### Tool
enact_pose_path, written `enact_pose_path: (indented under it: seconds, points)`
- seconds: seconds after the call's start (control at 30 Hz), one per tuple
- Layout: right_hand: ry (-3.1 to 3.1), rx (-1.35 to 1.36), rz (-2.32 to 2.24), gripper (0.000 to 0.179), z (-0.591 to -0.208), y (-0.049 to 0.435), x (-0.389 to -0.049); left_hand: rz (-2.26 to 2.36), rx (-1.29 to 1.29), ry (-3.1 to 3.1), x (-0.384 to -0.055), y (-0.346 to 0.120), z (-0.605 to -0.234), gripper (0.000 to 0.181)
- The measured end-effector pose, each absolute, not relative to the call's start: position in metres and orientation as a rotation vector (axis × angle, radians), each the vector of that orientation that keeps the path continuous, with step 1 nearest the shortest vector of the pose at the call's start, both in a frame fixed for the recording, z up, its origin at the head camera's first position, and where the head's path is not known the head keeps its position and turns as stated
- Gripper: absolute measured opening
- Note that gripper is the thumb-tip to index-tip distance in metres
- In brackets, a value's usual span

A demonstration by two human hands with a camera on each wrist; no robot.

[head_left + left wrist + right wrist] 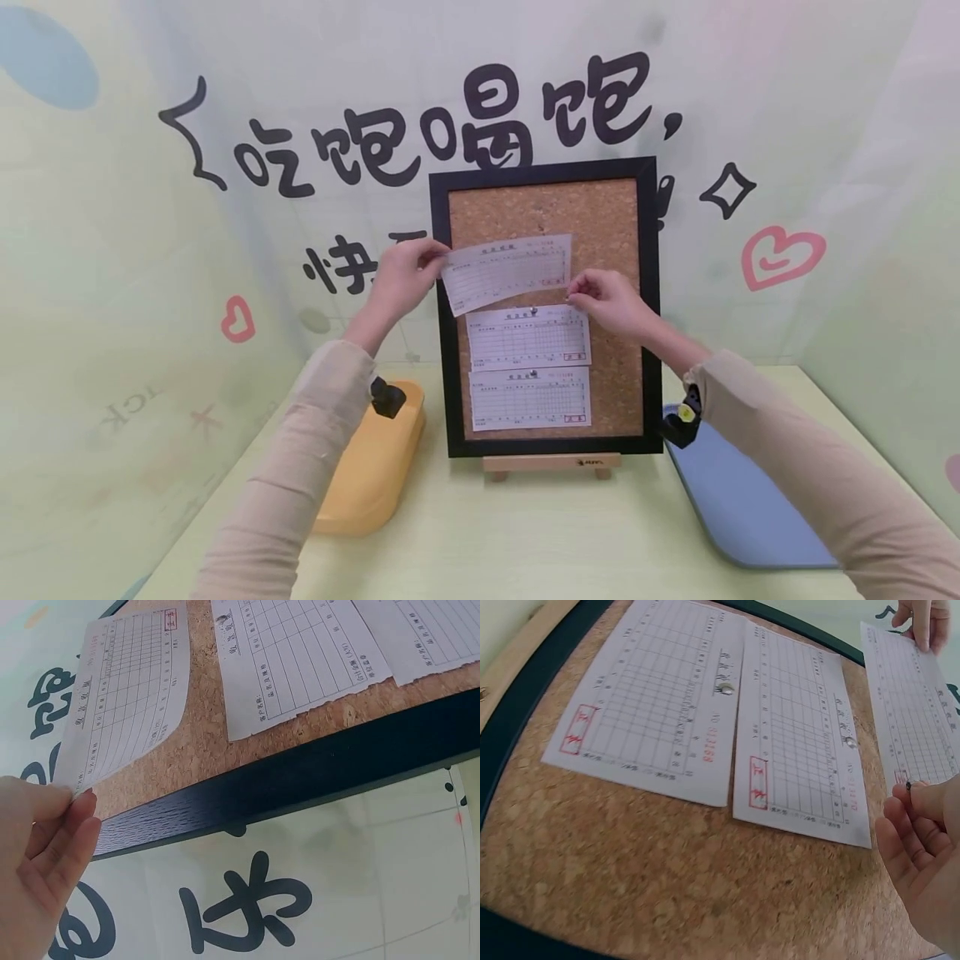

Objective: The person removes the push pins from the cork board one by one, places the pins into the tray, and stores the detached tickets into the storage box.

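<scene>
My left hand (405, 275) pinches the left corner of a printed receipt slip (510, 267), which bends and hangs tilted in front of the corkboard (615, 358). In the right wrist view, my right hand (926, 847) pinches a small push pin (908, 785) between thumb and forefinger, close to the slip's stamped corner; most of the pin is hidden by the fingers. Below, a middle slip (528, 337) and a bottom slip (530, 400) lie flat on the cork, one above the other. A silver push pin (724, 688) sits at the top of the bottom slip.
The black-framed board leans upright on a wooden easel (551, 462) on the pale table (525, 533). An orange tray (367, 475) lies at the left and a blue tray (750, 500) at the right. Behind stands a wall covering (337, 50) with large lettering.
</scene>
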State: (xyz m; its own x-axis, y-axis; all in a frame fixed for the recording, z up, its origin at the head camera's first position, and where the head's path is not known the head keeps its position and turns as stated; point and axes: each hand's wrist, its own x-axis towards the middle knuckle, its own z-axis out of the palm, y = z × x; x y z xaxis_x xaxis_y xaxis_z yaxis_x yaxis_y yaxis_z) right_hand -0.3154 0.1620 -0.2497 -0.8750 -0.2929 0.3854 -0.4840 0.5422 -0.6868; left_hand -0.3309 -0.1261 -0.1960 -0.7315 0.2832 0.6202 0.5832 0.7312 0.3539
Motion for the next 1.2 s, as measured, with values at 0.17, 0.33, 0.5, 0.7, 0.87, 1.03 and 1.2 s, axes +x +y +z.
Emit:
enact_pose_path:
  seconds: [0.17,0.33,0.5,0.7,0.87,1.03,1.2]
  points:
    - [-2.554,0.660,1.192,0.010,-0.259,0.173,-0.307,-0.745,-0.691,-2.380,-0.319,-0.135,-0.198,0.015]
    - [-2.554,0.677,1.161,0.010,-0.269,0.185,-0.296,-0.759,-0.743,-2.366,-0.303,-0.143,-0.204,0.015]
    - [-2.580,0.667,1.162,0.010,-0.282,0.197,-0.286,-0.779,-0.769,-2.378,-0.289,-0.152,-0.215,0.015]
    - [-2.597,0.622,1.179,0.008,-0.300,0.212,-0.276,-0.873,-0.791,-2.437,-0.280,-0.167,-0.233,0.014]
    - [-2.597,0.580,1.224,0.010,-0.317,0.222,-0.270,-0.949,-0.714,-2.489,-0.274,-0.186,-0.248,0.014]
    - [-2.584,0.578,1.236,0.008,-0.336,0.231,-0.265,-1.011,-0.628,-2.516,-0.266,-0.210,-0.265,0.016]
    - [-2.578,0.579,1.223,0.007,-0.351,0.244,-0.256,-1.067,-0.528,-2.518,-0.257,-0.237,-0.286,0.019]
